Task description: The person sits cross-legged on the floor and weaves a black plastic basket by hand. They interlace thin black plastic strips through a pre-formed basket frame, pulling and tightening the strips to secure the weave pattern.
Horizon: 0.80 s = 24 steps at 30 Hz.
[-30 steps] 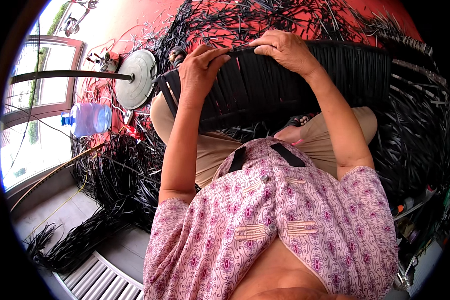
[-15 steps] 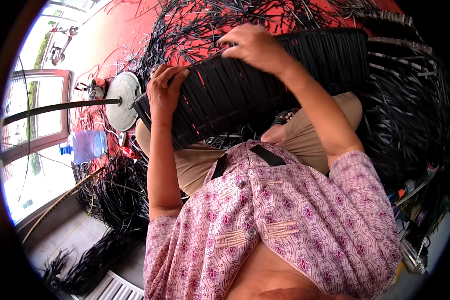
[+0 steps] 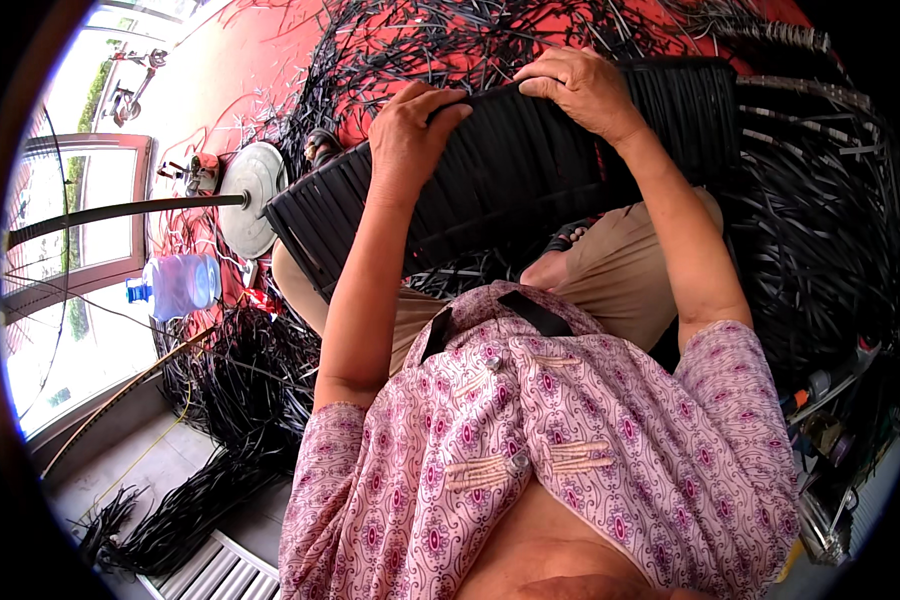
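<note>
A long black panel (image 3: 500,165), made of flat strips packed side by side, lies across my lap and tilts up toward the far side. My left hand (image 3: 408,142) is closed over its far edge, left of the middle, with the thumb on the near face and the fingertips hidden behind. Farther right, my right hand (image 3: 588,98) grips the same edge, its fingers bent over the rim. Narrow red gaps show between a few strips near the right hand.
Loose black strips (image 3: 820,230) heap up on the right, with more scattered over the red floor (image 3: 270,40) beyond. At left stand a round grey disc base (image 3: 253,205) with a pole, a clear blue water jug (image 3: 182,285) and a strip bundle (image 3: 200,500). Tools (image 3: 815,390) lie at lower right.
My left hand has slid right along the panel's far edge. My right hand, lifted and blurred before, has moved right and come down onto that edge.
</note>
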Each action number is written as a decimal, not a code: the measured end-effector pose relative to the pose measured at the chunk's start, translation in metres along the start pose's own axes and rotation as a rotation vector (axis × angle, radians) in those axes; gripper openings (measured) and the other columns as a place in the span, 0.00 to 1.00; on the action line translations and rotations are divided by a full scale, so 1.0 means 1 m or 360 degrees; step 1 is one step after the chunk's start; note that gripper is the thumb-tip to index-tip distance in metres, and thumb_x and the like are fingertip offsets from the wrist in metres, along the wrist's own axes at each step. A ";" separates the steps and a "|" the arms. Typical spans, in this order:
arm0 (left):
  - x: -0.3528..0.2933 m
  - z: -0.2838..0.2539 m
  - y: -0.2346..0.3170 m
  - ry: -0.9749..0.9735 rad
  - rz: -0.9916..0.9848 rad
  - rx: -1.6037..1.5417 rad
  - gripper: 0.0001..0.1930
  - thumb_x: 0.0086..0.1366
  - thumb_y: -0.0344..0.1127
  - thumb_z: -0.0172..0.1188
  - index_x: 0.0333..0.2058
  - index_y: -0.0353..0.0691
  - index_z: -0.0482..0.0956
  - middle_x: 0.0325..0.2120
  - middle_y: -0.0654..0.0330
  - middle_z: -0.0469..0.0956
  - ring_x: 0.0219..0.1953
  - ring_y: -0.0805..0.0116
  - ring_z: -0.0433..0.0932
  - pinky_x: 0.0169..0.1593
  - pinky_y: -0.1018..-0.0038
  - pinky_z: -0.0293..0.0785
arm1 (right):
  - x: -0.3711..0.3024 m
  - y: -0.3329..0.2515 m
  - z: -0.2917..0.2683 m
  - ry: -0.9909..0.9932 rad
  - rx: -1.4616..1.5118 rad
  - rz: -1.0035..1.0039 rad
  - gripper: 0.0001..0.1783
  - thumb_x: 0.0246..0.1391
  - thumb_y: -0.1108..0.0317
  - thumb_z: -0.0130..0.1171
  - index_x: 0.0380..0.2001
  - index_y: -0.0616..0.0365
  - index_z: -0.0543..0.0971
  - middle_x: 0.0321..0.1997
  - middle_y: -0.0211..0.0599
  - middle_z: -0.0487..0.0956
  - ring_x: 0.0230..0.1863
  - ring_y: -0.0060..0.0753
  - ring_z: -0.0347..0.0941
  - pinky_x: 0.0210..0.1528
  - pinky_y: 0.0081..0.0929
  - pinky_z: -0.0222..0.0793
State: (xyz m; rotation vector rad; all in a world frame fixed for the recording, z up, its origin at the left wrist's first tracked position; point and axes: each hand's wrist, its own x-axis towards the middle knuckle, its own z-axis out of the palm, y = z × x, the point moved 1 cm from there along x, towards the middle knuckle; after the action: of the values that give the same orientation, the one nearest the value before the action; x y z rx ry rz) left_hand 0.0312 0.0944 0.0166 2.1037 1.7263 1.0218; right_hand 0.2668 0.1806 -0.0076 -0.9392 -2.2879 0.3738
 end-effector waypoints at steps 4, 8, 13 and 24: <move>-0.001 0.003 -0.004 0.0037 0.0017 -0.0065 0.10 0.58 0.41 0.66 0.36 0.45 0.88 0.31 0.61 0.82 0.37 0.61 0.82 0.42 0.68 0.76 | -0.003 -0.003 0.005 0.0118 -0.0038 -0.0114 0.12 0.57 0.53 0.61 0.34 0.47 0.86 0.34 0.27 0.82 0.40 0.34 0.79 0.46 0.33 0.71; -0.001 0.003 -0.008 -0.0024 -0.0035 -0.0049 0.10 0.58 0.41 0.66 0.36 0.45 0.88 0.30 0.60 0.82 0.36 0.60 0.81 0.41 0.68 0.75 | -0.004 -0.002 0.008 0.0132 -0.0010 -0.0119 0.11 0.57 0.55 0.61 0.33 0.48 0.86 0.33 0.26 0.82 0.39 0.34 0.79 0.46 0.33 0.71; 0.002 0.011 -0.014 -0.0046 0.0135 0.0001 0.10 0.60 0.40 0.64 0.30 0.39 0.85 0.27 0.55 0.80 0.33 0.55 0.80 0.38 0.64 0.73 | -0.014 0.006 0.004 0.0094 -0.0480 -0.0312 0.07 0.52 0.59 0.61 0.32 0.44 0.86 0.34 0.25 0.83 0.39 0.30 0.80 0.40 0.33 0.75; 0.039 0.056 0.057 -0.0139 0.0275 -0.0019 0.12 0.62 0.39 0.64 0.41 0.40 0.85 0.36 0.52 0.81 0.38 0.52 0.81 0.41 0.64 0.75 | -0.033 0.057 -0.076 -0.0158 0.0033 0.0144 0.18 0.51 0.50 0.64 0.39 0.49 0.87 0.43 0.32 0.85 0.49 0.38 0.77 0.58 0.38 0.62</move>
State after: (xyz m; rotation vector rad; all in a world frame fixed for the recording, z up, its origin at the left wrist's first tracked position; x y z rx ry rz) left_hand 0.1131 0.1288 0.0232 2.2860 1.5162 0.9652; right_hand 0.3647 0.1990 0.0083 -1.0372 -2.3310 0.4923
